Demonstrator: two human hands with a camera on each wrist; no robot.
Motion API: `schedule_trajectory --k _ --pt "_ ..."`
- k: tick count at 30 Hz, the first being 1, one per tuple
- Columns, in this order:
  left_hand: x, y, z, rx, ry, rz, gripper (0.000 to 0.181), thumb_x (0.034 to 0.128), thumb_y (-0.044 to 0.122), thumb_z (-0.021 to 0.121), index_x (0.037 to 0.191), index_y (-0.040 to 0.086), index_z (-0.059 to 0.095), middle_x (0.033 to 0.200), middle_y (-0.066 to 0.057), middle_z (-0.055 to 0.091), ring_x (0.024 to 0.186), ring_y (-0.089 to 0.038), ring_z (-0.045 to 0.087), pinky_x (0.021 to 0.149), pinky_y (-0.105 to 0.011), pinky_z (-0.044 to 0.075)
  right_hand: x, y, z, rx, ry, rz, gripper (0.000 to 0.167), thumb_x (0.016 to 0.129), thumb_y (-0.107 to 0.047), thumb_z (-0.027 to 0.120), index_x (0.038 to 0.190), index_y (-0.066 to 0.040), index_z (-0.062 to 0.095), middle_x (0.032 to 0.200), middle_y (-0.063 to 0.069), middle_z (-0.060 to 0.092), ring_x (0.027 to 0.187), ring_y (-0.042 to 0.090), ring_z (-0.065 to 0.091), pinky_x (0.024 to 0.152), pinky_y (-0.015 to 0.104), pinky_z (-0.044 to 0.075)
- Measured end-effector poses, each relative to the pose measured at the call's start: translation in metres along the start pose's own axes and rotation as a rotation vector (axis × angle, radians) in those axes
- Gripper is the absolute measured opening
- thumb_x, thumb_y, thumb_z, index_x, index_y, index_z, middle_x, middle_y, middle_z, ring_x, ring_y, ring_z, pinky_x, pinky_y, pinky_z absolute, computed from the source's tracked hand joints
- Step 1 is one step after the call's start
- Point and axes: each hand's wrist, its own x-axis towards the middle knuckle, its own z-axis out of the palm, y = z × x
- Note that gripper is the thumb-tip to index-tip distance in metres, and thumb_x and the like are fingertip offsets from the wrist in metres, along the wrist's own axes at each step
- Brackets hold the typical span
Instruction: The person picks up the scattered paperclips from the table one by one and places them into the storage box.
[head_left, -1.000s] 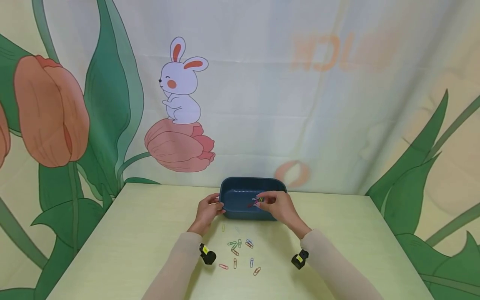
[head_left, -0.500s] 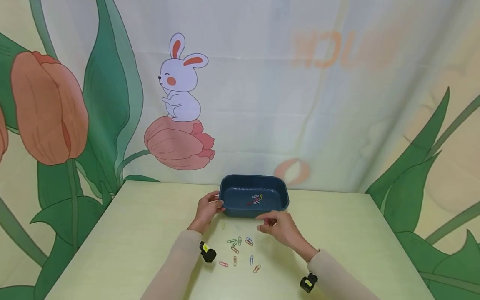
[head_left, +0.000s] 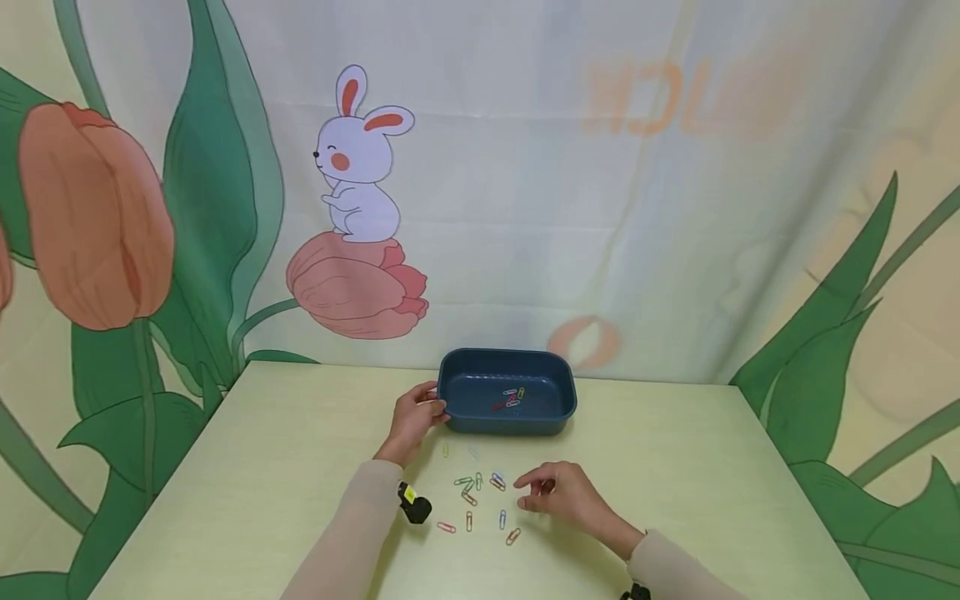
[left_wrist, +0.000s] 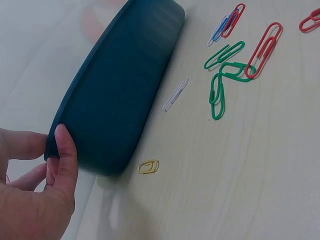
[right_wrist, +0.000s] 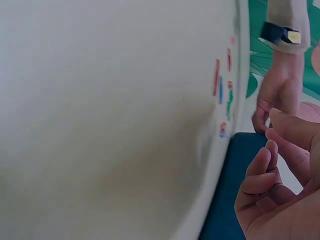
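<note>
My left hand (head_left: 414, 421) pinches the left end of a dark blue open box (head_left: 480, 424), thumb on the outer wall and fingers at the rim. Several paper clips (head_left: 512, 400) lie inside, among them white, yellow and red ones. My right hand (head_left: 566, 498) is over the table in front of the box, thumb and forefinger apart with nothing between them. Close to its fingertips are a blue and red pair of paper clips (head_left: 498, 482) and a blue paper clip (head_left: 502, 520). Green paper clips (left_wrist: 216, 95) lie touching a red paper clip (left_wrist: 264, 50) in the left wrist view.
A yellow paper clip (left_wrist: 149, 166) and a white paper clip (left_wrist: 175, 95) lie near the box's front wall. More red paper clips (head_left: 446, 527) are nearer the person on the pale table (head_left: 300, 483). Behind the table hangs a printed curtain (head_left: 510, 208).
The right hand has come out of the box, back towards the person and down beside the loose clips. It has let go of what it held over the box. The left hand stays put.
</note>
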Motion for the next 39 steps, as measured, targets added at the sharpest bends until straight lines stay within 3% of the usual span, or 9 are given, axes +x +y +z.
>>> schedule_trajectory --k 11,22,31,39 --pt "-0.001 -0.001 0.001 -0.007 0.005 0.005 0.050 0.0933 -0.001 0.057 0.142 0.004 0.049 0.116 -0.016 0.050 0.092 -0.028 0.065 0.080 -0.028 0.058 -0.012 0.005 0.020 0.026 -0.091 -0.050 0.016 0.075 -0.014 0.084 0.090 -0.012 0.080 0.071 -0.005 0.066 0.063 -0.002 0.049 0.058 0.018 0.043" --pt "0.001 -0.001 0.000 -0.003 0.005 0.001 0.050 0.0934 -0.001 0.057 0.142 0.005 0.049 0.121 -0.018 0.050 0.098 -0.032 0.065 0.079 -0.027 0.058 -0.015 0.008 0.027 0.030 -0.119 -0.049 0.016 0.072 -0.018 0.086 0.086 -0.013 0.080 0.068 -0.009 0.062 0.062 0.000 0.049 0.058 0.019 0.043" --pt "-0.001 0.002 0.000 -0.006 -0.007 -0.003 0.052 0.0938 -0.001 0.057 0.144 0.004 0.046 0.120 -0.017 0.049 0.101 -0.034 0.064 0.086 -0.032 0.058 -0.015 0.009 0.028 -0.040 -0.128 -0.069 0.010 0.074 -0.015 0.085 0.075 -0.022 0.078 0.069 -0.013 0.060 0.061 -0.003 0.049 0.058 0.017 0.042" --pt "-0.001 0.001 0.000 0.001 -0.004 0.000 0.051 0.0934 -0.001 0.057 0.144 0.004 0.047 0.119 -0.016 0.050 0.099 -0.033 0.064 0.085 -0.032 0.058 -0.014 0.009 0.028 -0.083 -0.144 -0.089 0.013 0.074 -0.016 0.085 0.072 -0.021 0.074 0.069 -0.014 0.059 0.060 -0.003 0.046 0.058 0.017 0.040"
